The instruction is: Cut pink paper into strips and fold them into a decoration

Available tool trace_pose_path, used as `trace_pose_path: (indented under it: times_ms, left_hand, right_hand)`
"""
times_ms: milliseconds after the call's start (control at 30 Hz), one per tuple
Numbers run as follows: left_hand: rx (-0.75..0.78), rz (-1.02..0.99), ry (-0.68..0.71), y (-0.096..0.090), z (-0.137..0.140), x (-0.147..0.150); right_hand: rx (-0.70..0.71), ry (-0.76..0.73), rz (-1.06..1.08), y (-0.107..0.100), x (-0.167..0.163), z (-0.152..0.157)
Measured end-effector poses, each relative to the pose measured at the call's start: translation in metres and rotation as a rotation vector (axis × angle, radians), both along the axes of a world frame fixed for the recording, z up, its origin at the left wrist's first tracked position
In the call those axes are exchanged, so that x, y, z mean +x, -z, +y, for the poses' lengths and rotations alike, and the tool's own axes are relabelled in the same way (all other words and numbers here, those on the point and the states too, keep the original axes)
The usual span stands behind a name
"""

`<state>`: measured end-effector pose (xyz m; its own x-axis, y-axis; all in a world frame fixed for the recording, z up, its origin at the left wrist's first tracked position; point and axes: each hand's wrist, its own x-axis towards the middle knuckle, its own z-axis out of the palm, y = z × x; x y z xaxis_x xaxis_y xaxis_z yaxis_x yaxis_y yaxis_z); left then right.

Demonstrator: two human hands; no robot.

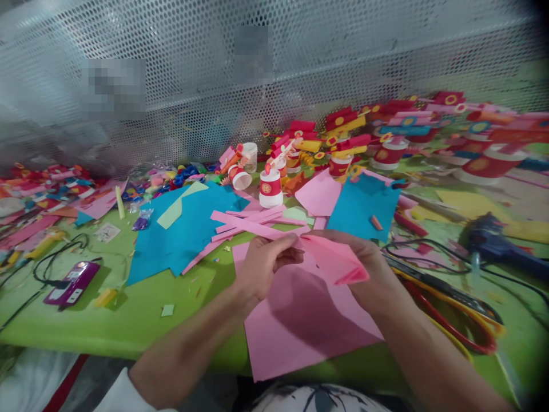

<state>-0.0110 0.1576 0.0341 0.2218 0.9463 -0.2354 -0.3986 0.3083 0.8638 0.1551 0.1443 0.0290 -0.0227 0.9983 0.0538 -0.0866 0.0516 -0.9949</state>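
Note:
A folded piece of pink paper [332,257] is held up in front of me. My right hand [369,258] is closed around its right side. The thumb and fingers of my left hand [270,260] pinch together at its upper left corner. Below both hands lies a large pink sheet [300,337], shaded by them and reaching past the table's near edge. Just beyond my left hand, several pink paper strips [251,222] overlap in a loose heap. Part of the right hand's fingers is hidden behind the folded paper.
Blue paper [150,252] lies left, another blue sheet [364,203] right. Red-and-white paper cups [271,187] with paper rolls line the back by a perforated metal panel [180,86]. Scissors [454,320] and a glue gun [493,240] lie right, a purple device [72,284] with cable left.

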Motion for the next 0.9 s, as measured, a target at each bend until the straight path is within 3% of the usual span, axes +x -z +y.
trace_pose_path:
  times_ms: [200, 367, 533, 733, 900]
  left_hand:
    - [-0.039, 0.054, 0.025, -0.011, -0.002, -0.001]
    - [-0.025, -0.008, 0.038, -0.003, 0.003, -0.003]
    - [-0.032, 0.012, 0.0, 0.0, 0.004, -0.002]
    - [0.095, 0.083, -0.041, -0.004, 0.0, -0.001]
    - [0.285, 0.162, -0.061, -0.008, -0.002, 0.0]
  right_hand:
    - [0.101, 0.038, -0.111, 0.006, 0.001, 0.001]
    - [0.164, 0.013, -0.154, 0.003, 0.002, 0.0]
    - [0.047, 0.025, -0.136, 0.001, 0.001, 0.0]
    - [-0.031, 0.012, -0.034, -0.001, 0.002, 0.0]
    - [-0.084, 0.009, 0.044, -0.001, 0.002, 0.001]
